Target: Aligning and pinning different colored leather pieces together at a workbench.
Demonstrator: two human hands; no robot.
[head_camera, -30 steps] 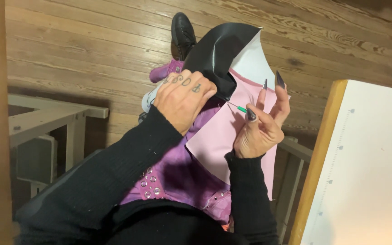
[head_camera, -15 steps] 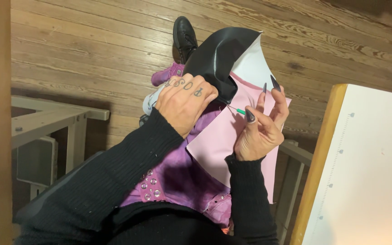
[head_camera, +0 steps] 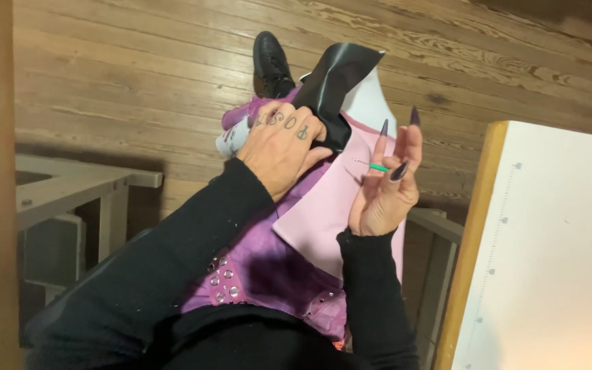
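The person sat looking down at their lap, where a pale pink sheet (head_camera: 323, 219) lay over purple trousers (head_camera: 268, 267). The left hand (head_camera: 282, 147) was clenched on a black glossy piece (head_camera: 330, 82) that overlapped the pink sheet's upper edge, its fingers curled over the fold and pressing it down. The right hand (head_camera: 385, 188) held a thin needle tool with a green handle (head_camera: 377, 166) pinched between thumb and forefinger, the other long-nailed fingers spread upright. Its metal tip pointed toward the left hand, just beside the black piece's edge.

Compared with 1 second before, the right hand had lifted a little and its fingers stood straighter, while the left hand's grip on the black piece looked unchanged. That suggested a pause between stitches or pokes, with the material kept steady. A black shoe (head_camera: 270, 65) rested on the wooden floor (head_camera: 118, 75), and a white board with a wooden edge (head_camera: 474, 233) stood at the right.
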